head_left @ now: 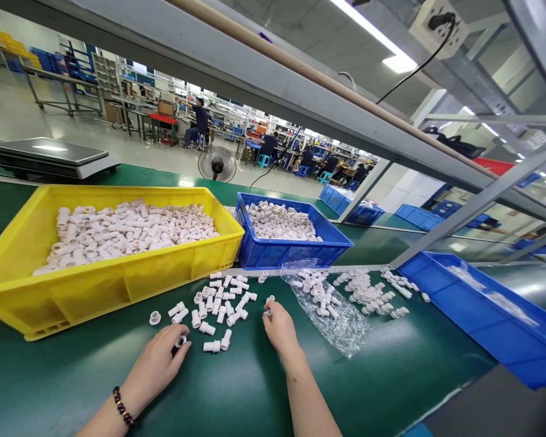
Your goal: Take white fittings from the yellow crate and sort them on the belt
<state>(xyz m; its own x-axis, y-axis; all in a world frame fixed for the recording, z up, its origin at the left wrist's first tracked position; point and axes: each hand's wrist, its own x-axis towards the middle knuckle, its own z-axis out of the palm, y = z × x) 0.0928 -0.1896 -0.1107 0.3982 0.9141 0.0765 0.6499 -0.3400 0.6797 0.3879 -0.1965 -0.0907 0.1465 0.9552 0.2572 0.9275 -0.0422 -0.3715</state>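
Observation:
My left hand (160, 358) is closed round a white plastic pipe fitting (181, 342) low over the green table, its open end facing up. In my right hand (279, 328) another white pipe fitting (270, 300) is pinched between the fingertips, partly hidden by them. A loose heap of white pipe fittings (221, 306) lies between and beyond my hands. One fitting (155, 317) stands apart on the left. To the right of my right hand, several fittings rest on a clear plastic bag (341, 331). Beside it are rows of fittings (368, 291).
A yellow bin (131, 267) and a blue bin (295, 252), both holding white fittings, stand along the back. At right is another blue bin (491, 315) with clear bags. A scale (50, 155) sits back left. A metal beam (300, 67) crosses overhead.

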